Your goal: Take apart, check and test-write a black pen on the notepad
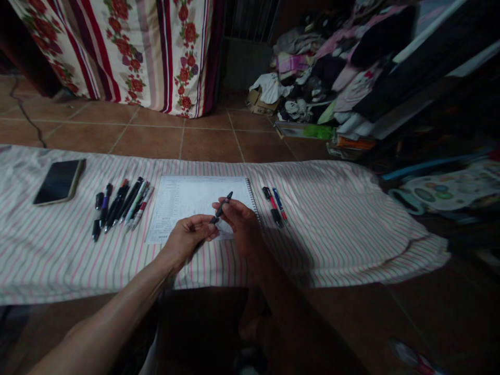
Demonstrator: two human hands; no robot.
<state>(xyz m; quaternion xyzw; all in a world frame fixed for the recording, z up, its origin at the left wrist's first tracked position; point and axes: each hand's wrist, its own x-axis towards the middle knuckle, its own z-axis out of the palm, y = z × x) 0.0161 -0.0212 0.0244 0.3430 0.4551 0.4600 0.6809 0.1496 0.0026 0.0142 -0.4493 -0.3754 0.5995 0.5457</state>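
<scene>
Both my hands are over a spiral notebook (195, 195), which has a printed page or sheet on its left part. A dark pen (223, 204) slants between them. My right hand (241, 219) pinches the pen near its middle, with one end sticking up past the fingers. At the pen's lower end, the fingertips of my left hand (192, 233) are closed on it. Right of the notebook lie a red-and-black pen (272, 205) and a blue pen (278, 200). To the left is a row of several pens and markers (124, 203).
A phone (59, 181) lies at the left on the striped cloth (336, 219) covering the low table. Beyond are a tiled floor (156, 135), a floral curtain (136, 52) and a heap of clothes (324, 73). A patterned plastic item (441, 190) stands at the right.
</scene>
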